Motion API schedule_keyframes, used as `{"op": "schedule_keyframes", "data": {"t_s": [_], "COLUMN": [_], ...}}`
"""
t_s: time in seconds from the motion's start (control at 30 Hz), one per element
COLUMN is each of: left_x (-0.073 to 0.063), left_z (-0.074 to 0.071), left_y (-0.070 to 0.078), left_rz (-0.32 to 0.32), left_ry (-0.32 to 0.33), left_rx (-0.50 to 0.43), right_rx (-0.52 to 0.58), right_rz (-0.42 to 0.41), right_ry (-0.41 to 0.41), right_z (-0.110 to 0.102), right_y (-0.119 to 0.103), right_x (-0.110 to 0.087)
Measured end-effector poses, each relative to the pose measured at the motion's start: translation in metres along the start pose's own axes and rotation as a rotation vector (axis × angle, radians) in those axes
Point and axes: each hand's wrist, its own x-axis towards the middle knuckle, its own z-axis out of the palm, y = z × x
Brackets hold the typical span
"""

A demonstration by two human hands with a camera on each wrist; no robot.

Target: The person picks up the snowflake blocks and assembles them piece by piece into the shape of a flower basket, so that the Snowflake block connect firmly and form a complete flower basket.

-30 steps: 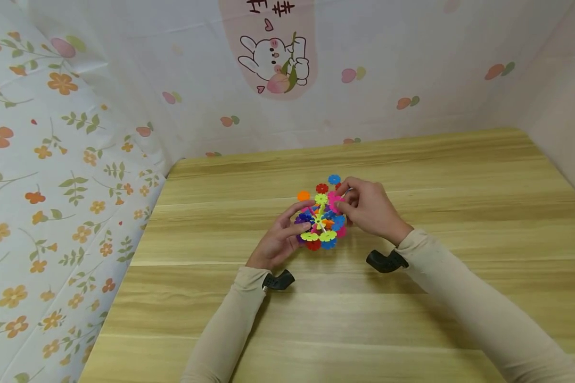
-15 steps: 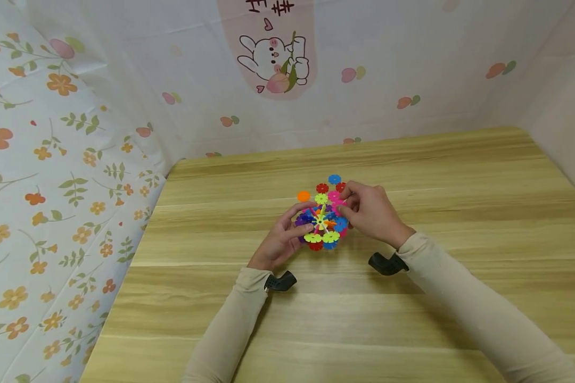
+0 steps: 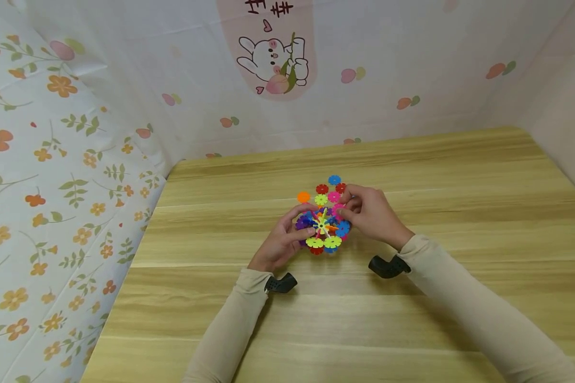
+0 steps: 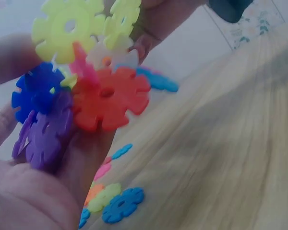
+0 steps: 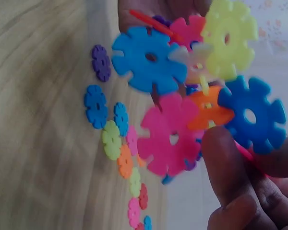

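Observation:
My left hand (image 3: 281,242) holds a cluster of interlocking snowflake discs (image 3: 322,226), colourful and notched, above the table. Thumb and fingers reach round its left side. In the left wrist view a red disc (image 4: 108,98), a purple disc (image 4: 50,132) and a yellow disc (image 4: 69,28) stick out of the cluster near the palm. At the cluster's right side, my right hand (image 3: 376,215) pinches a pink disc (image 3: 338,211). That disc shows edge-on between the fingers in the right wrist view, beside a blue disc (image 5: 252,115) and an orange disc (image 5: 209,108). Whether it is slotted in, I cannot tell.
Several loose discs lie on the wooden table (image 3: 412,319) behind the cluster, among them an orange disc (image 3: 304,197), a blue disc (image 3: 334,180) and a red disc (image 3: 322,189). A patterned cloth (image 3: 364,64) hangs along the table's far edge.
The cluster has turned slightly and shifted a little right and nearer in the left hand. The right hand has come slightly down with the pink disc, uncovering loose discs behind it.

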Motion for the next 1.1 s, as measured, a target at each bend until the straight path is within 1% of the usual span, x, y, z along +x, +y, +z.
{"op": "schedule_keyframes", "data": {"t_s": [0.07, 0.2, 0.27, 0.33, 0.4, 0.5, 0.57, 0.67, 0.77, 0.87, 0.93, 1.0, 1.1], "left_x": [0.000, 0.000, 0.000, 0.000, 0.000, -0.001, -0.002, -0.004, -0.004, -0.005, -0.005, -0.005, -0.006], "left_z": [0.002, 0.004, 0.005, 0.004, 0.003, -0.002, -0.007, -0.012, -0.013, -0.012, -0.011, -0.011, -0.014], "left_y": [0.000, 0.000, 0.000, 0.000, 0.000, 0.001, 0.001, 0.000, 0.000, 0.000, 0.000, 0.000, -0.001], "left_rz": [0.014, 0.038, 0.036, 0.028, 0.015, -0.003, -0.009, -0.012, -0.016, -0.003, 0.008, 0.021, 0.012], "left_ry": [0.000, 0.009, 0.020, 0.024, 0.021, 0.023, 0.046, 0.113, 0.193, 0.237, 0.234, 0.218, 0.207], "left_rx": [0.000, 0.012, 0.013, 0.018, 0.023, 0.046, 0.067, 0.094, 0.106, 0.104, 0.109, 0.126, 0.145], "right_rx": [0.009, -0.003, -0.015, -0.003, 0.017, 0.076, 0.117, 0.176, 0.210, 0.242, 0.268, 0.300, 0.325], "right_rz": [-0.001, -0.033, -0.047, -0.042, -0.023, 0.038, 0.078, 0.123, 0.148, 0.190, 0.216, 0.233, 0.217], "right_ry": [0.013, 0.055, 0.067, 0.057, 0.028, -0.042, -0.087, -0.130, -0.122, -0.077, -0.056, -0.062, -0.129], "right_z": [0.001, 0.005, 0.007, 0.009, 0.009, 0.006, 0.004, 0.004, 0.008, 0.014, 0.018, 0.021, 0.023], "right_y": [0.001, -0.001, -0.002, -0.001, 0.000, 0.004, 0.005, 0.007, 0.005, 0.002, 0.001, 0.001, 0.003], "right_x": [-0.001, -0.002, -0.003, -0.003, -0.002, -0.001, -0.001, -0.001, -0.001, -0.002, -0.003, -0.003, -0.004]}}
